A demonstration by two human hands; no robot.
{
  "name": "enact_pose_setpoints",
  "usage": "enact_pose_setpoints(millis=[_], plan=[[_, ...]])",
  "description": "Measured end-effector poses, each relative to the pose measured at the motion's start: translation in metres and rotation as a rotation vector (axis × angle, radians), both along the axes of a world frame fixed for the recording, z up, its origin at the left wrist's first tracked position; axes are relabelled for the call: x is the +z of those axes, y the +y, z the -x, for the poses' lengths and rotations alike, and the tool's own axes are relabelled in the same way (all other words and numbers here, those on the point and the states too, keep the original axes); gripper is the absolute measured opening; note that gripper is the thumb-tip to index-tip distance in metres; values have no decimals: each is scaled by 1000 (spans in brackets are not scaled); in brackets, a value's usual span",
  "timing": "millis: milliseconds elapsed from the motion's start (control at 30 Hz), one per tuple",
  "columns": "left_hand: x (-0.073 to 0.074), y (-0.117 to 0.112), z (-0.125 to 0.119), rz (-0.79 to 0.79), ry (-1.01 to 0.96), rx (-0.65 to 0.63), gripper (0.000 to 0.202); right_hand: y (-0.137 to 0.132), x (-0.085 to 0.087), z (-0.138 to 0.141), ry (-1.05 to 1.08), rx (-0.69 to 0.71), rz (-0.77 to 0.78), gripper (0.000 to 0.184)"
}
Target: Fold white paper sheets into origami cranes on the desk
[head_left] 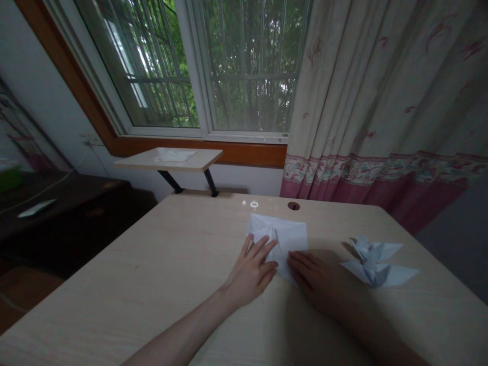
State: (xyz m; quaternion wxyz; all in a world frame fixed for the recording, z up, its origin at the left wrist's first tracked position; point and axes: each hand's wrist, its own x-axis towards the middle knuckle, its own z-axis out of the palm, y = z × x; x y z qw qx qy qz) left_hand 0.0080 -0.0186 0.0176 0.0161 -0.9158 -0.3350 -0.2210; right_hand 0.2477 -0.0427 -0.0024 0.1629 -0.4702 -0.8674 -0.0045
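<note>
A white sheet of paper (292, 234) with several creases lies on the table, its near corner pointing toward me. My left hand (253, 267) rests on the paper's left part, fingers spread and stretched out beside a raised fold. On the lower right edge of the sheet lies my right hand (310, 277), its fingers extended flat and close together. Part of the paper is hidden under both hands. To the right stand two folded paper cranes (375, 264), apart from the hands.
The pale wooden table (171, 269) has a round cable hole (293, 206) near its back edge. A small raised shelf (152, 161) at the back left carries white paper (177, 154). Behind are a barred window and a curtain (343, 101). A dark cabinet (76, 198) stands left.
</note>
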Motion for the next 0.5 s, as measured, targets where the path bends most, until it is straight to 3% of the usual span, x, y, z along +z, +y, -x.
enact_pose_setpoints(millis=[200,500], plan=[[-5,3,1,43,-112,26,18,-11,-9,4,-97,75,-188,36],[-9,4,2,55,-167,44,22,-23,5,13,-188,83,-328,24]])
